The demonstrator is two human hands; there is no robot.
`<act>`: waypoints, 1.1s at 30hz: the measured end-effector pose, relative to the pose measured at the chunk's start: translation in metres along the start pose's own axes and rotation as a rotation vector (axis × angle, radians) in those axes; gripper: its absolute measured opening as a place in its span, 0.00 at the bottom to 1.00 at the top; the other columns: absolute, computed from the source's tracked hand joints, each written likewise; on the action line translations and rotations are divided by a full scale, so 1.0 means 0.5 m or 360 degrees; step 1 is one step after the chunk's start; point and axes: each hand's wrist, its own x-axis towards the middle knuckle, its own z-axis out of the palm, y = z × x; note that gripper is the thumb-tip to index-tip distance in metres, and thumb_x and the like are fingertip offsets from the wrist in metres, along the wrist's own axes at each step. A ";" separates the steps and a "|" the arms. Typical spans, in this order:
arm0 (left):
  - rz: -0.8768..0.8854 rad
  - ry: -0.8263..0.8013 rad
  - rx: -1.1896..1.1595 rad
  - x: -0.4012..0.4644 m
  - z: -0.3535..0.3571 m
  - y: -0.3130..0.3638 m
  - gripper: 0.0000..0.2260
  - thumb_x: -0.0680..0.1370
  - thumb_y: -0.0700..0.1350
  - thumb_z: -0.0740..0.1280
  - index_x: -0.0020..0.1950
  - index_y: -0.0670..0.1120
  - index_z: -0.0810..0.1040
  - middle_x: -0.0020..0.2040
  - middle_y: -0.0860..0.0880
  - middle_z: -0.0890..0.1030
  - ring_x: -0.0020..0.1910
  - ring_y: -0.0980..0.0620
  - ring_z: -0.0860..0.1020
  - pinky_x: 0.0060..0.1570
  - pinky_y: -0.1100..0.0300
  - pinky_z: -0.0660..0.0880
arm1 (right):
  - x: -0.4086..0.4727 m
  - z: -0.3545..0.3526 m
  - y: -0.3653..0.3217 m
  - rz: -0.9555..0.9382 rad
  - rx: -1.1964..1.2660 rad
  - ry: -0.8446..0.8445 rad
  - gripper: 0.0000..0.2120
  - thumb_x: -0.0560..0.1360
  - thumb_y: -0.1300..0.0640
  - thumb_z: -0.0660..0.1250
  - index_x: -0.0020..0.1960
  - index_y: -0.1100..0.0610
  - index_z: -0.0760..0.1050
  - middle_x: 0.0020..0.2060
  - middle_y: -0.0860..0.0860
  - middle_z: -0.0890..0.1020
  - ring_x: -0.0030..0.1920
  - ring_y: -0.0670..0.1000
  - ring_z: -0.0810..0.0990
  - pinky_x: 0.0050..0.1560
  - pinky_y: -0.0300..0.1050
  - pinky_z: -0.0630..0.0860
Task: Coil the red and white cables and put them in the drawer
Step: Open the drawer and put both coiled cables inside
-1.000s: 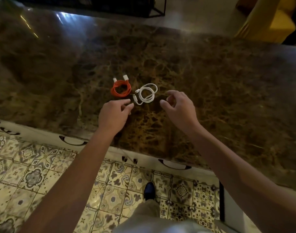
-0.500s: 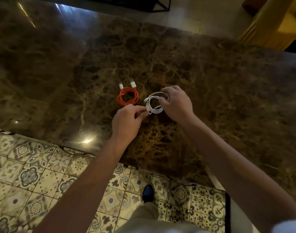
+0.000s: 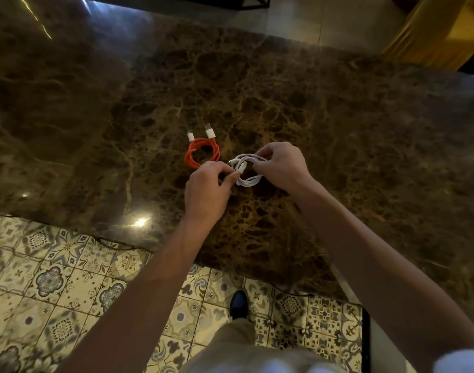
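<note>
A red cable (image 3: 202,154) lies coiled on the dark marble countertop (image 3: 338,130), its two white plugs pointing away from me. Just right of it is the white cable (image 3: 248,170), coiled into a small loop. My right hand (image 3: 281,165) pinches the far right side of that loop. My left hand (image 3: 207,188) grips the loop's left side near its plug end, and its knuckles sit close to the red coil. No drawer is in view.
The countertop's near edge runs diagonally above a patterned tile floor (image 3: 55,278), where my shoe (image 3: 238,305) shows. A yellow piece of furniture (image 3: 440,30) stands at the far right, and a dark metal frame (image 3: 230,1) at the far top.
Both hands, apart from the cables a second ago, have reached in and taken hold of the white coil, my right first. The red coil has not moved.
</note>
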 end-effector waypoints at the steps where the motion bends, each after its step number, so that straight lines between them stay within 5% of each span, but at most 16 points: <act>1: -0.0024 0.0008 -0.0010 -0.001 0.002 0.000 0.07 0.79 0.51 0.72 0.52 0.48 0.82 0.49 0.52 0.83 0.38 0.56 0.83 0.45 0.53 0.83 | -0.001 0.000 0.001 0.0007 0.0029 0.0000 0.09 0.77 0.55 0.74 0.57 0.54 0.84 0.47 0.47 0.85 0.44 0.43 0.84 0.46 0.42 0.84; 4: -0.0123 0.0021 -0.0092 -0.004 0.006 0.003 0.11 0.78 0.50 0.74 0.54 0.49 0.74 0.49 0.54 0.83 0.39 0.56 0.83 0.44 0.50 0.84 | -0.011 0.001 0.003 -0.0008 0.0140 0.0047 0.08 0.77 0.53 0.74 0.55 0.53 0.84 0.45 0.46 0.85 0.42 0.42 0.83 0.41 0.37 0.81; 8: -0.0081 -0.0054 -0.0062 -0.003 0.005 0.005 0.29 0.78 0.51 0.73 0.77 0.47 0.68 0.55 0.55 0.81 0.47 0.58 0.81 0.51 0.58 0.79 | -0.030 -0.008 0.015 -0.0061 0.0330 0.0022 0.09 0.78 0.57 0.73 0.58 0.54 0.83 0.47 0.46 0.86 0.44 0.42 0.85 0.43 0.35 0.83; 13: 0.0074 -0.0224 0.0138 0.008 0.006 0.008 0.23 0.82 0.51 0.68 0.76 0.45 0.71 0.66 0.46 0.80 0.65 0.49 0.79 0.63 0.54 0.77 | -0.049 -0.017 0.037 -0.0073 0.0508 -0.0021 0.09 0.78 0.57 0.74 0.58 0.53 0.84 0.47 0.46 0.87 0.45 0.43 0.86 0.43 0.37 0.85; 19: 0.0153 -0.0282 0.0008 -0.014 0.016 0.043 0.23 0.83 0.47 0.68 0.77 0.45 0.71 0.62 0.48 0.79 0.59 0.58 0.75 0.53 0.74 0.68 | -0.101 -0.050 0.078 -0.0019 0.0797 0.0008 0.11 0.78 0.58 0.74 0.61 0.55 0.84 0.47 0.48 0.88 0.46 0.46 0.87 0.46 0.44 0.86; 33: 0.0590 -0.0657 -0.0170 -0.151 0.199 0.257 0.22 0.82 0.46 0.69 0.77 0.48 0.71 0.56 0.52 0.79 0.50 0.54 0.80 0.54 0.57 0.82 | -0.360 -0.203 0.330 0.0361 0.1236 0.0495 0.07 0.77 0.62 0.75 0.54 0.55 0.85 0.41 0.52 0.89 0.40 0.50 0.87 0.45 0.49 0.86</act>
